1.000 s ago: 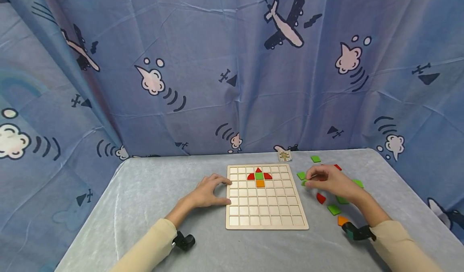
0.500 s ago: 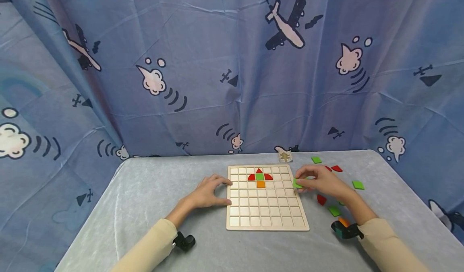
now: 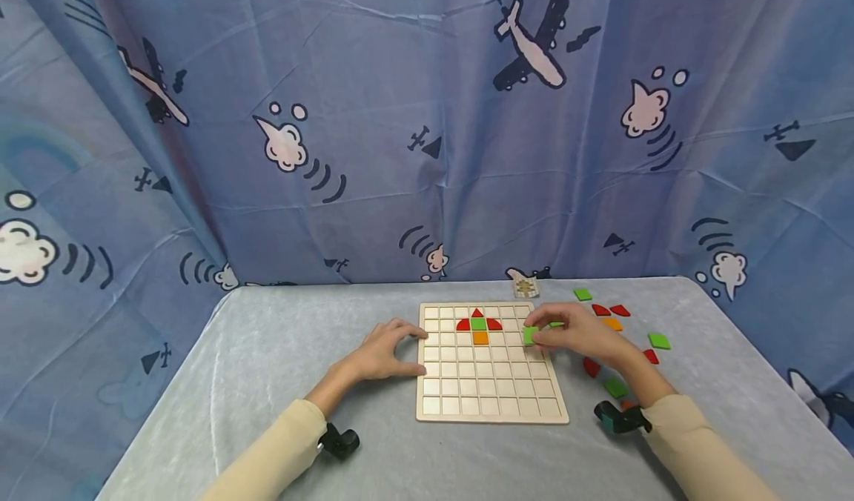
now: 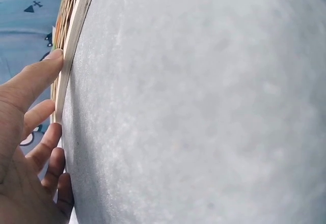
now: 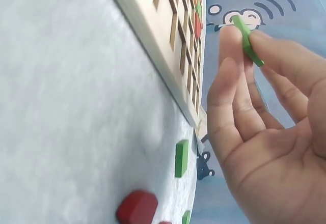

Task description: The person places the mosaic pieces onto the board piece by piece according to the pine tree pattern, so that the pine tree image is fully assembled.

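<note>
A wooden grid board point(image 3: 467, 390) lies on the table with several coloured tiles set in its upper cells: a red triangle point(image 3: 477, 313), a green square point(image 3: 478, 324), an orange square point(image 3: 480, 337) and a red rounded piece on either side of the green one. My left hand point(image 3: 385, 353) touches the board's left edge with thumb and fingertips spread, as the left wrist view also shows. Above the board's right edge my right hand point(image 3: 567, 330) pinches a green square tile point(image 5: 248, 40) between thumb and fingers, clear of the grid.
Right of the board lie loose tiles: green squares point(image 3: 659, 341), red rounded pieces point(image 3: 591, 367) and an orange one point(image 3: 611, 324), partly hidden by the right arm. A small patterned card point(image 3: 525, 287) sits behind the board. A blue printed curtain point(image 3: 373, 153) hangs at the back.
My right hand has carried the green square tile leftward, from the loose pieces to above the board's right edge. My left hand stays at the left edge.
</note>
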Motion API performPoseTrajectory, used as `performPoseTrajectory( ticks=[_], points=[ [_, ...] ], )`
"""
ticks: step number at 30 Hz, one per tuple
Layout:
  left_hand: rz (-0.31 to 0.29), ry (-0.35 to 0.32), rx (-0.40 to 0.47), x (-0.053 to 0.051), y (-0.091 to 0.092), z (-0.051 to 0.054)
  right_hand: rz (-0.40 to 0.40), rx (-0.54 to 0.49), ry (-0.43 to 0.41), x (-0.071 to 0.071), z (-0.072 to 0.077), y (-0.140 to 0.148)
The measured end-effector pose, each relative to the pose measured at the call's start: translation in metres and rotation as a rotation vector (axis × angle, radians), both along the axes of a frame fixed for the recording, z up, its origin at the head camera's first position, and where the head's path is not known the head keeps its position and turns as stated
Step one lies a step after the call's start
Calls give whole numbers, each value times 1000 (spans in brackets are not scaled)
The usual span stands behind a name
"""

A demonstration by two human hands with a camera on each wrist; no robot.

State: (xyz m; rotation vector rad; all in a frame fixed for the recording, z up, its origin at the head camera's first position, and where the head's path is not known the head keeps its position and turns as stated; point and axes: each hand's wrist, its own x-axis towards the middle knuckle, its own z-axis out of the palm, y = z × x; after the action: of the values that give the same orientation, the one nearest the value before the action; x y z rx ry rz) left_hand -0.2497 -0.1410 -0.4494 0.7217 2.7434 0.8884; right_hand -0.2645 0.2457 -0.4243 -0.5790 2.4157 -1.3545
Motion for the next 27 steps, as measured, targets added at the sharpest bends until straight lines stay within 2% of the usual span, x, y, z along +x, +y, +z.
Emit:
performPoseTrajectory(
  ticks=[3,9,27],
  points=[
    [0,6,-1,-1,0,0,-11,14,29,-2,1,-6],
    [0,14,1,-2,-1,-2,-20,37,36,-4,4,-20],
    [0,14,0,-1,0,-2,3,-80,81,-9,-11,-61]
  ],
)
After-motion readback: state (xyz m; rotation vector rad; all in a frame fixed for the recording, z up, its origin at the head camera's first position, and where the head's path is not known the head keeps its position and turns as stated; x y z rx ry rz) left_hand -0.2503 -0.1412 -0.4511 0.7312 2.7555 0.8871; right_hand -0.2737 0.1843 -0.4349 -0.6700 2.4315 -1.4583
